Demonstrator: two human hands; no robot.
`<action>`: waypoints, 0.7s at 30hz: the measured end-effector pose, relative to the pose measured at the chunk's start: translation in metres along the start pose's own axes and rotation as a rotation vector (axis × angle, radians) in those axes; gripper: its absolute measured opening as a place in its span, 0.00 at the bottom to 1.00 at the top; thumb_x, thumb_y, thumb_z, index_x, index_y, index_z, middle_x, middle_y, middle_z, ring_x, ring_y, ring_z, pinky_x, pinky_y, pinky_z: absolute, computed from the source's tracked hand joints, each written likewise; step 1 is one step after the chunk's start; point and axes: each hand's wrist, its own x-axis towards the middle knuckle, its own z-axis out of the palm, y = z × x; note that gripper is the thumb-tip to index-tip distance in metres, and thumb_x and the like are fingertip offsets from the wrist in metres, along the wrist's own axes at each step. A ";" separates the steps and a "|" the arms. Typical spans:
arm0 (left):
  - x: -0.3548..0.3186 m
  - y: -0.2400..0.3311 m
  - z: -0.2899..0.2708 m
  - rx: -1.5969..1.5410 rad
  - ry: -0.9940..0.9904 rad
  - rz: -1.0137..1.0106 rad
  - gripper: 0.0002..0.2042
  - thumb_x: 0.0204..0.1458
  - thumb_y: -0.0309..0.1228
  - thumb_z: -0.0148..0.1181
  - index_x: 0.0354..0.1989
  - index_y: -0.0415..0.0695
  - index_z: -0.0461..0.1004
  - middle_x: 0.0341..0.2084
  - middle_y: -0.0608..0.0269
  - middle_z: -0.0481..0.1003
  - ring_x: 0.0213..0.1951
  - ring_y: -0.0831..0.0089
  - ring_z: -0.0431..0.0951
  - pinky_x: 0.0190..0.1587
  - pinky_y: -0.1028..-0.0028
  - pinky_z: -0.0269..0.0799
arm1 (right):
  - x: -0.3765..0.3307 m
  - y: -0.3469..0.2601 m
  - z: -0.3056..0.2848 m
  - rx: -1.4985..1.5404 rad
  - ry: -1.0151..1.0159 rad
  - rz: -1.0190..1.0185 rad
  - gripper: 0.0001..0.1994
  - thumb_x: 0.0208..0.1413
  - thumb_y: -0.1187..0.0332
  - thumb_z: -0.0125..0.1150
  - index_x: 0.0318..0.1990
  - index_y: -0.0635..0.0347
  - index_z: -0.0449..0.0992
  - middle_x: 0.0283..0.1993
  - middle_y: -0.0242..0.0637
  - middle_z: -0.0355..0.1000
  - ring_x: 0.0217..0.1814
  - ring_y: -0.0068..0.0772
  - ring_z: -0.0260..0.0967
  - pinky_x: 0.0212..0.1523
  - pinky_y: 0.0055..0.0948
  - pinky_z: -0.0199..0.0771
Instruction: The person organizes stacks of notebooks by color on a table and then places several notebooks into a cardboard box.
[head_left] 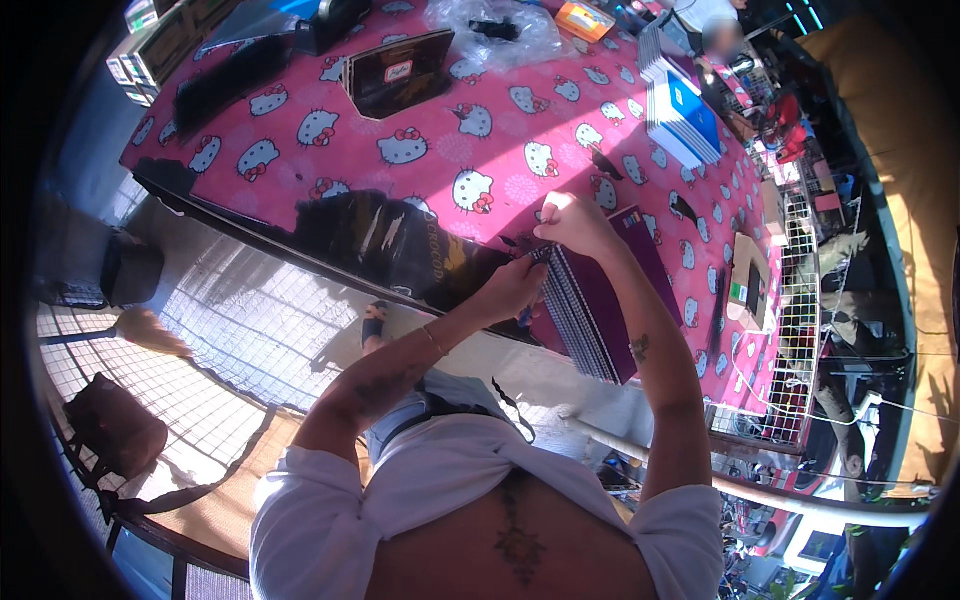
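At the front of the table (350, 180), purple notebooks (607, 305) lie stacked, left hand (515, 287) and right hand (575, 226) curled by one end of their coils (580, 322), any pinch hidden, so work there looks unfinished, how much is left unclear.

The desk (280, 190) has a smooth, printed pink plastic cover with a soft sheen where the sun lands. At its near edge a black patch (375, 245) gleams, glossy and wrinkled. The purple notebooks (612, 300) have smooth covers; their coils (580, 325) might be metal, too small to be sure from here. Past them, a clear plastic bag (535, 42) shines in crumples. The open box (743, 270) is matt brown cardboard, the shirt (310, 520) soft white cloth, the broom (150, 332) rough bristle.
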 end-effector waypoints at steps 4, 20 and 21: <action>0.002 0.000 0.002 -0.019 -0.051 -0.023 0.15 0.65 0.39 0.43 0.37 0.38 0.67 0.21 0.62 0.72 0.20 0.73 0.77 0.19 0.71 0.73 | 0.001 0.009 0.003 0.047 0.001 0.032 0.16 0.41 0.62 0.71 0.34 0.61 0.75 0.29 0.44 0.76 0.35 0.46 0.77 0.39 0.40 0.74; 0.005 -0.005 -0.010 0.131 -0.063 -0.136 0.17 0.64 0.42 0.46 0.44 0.38 0.71 0.29 0.60 0.77 0.28 0.73 0.81 0.23 0.74 0.74 | 0.002 -0.015 -0.007 -0.268 -0.187 0.096 0.19 0.51 0.50 0.63 0.38 0.58 0.80 0.36 0.43 0.79 0.44 0.46 0.76 0.47 0.42 0.74; 0.005 -0.005 -0.010 0.131 -0.066 -0.136 0.17 0.64 0.42 0.46 0.44 0.38 0.71 0.29 0.60 0.77 0.28 0.73 0.81 0.23 0.74 0.74 | 0.002 -0.015 -0.008 -0.268 -0.187 0.099 0.19 0.51 0.50 0.63 0.38 0.58 0.80 0.36 0.43 0.79 0.44 0.46 0.76 0.47 0.42 0.74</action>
